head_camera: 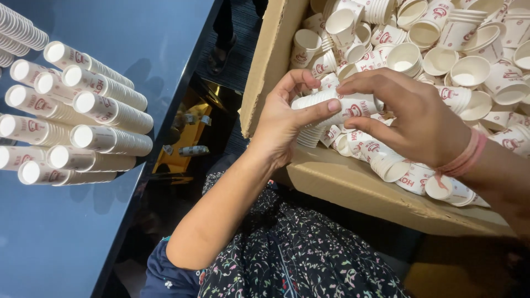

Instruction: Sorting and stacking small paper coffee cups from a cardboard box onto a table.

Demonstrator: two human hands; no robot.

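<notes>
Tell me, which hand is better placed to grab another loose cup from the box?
Probably the right hand: it's over the loose cups, while the left hand cradles the stack of cups.

A dark blue table (66, 243) carries stacked paper-cup rolls (83, 118) lying on their sides — piled together.

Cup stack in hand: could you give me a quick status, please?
Left hand and right hand both grip cup stack over cardboard box. Loose cups underneath. Nothing blocking.
</notes>
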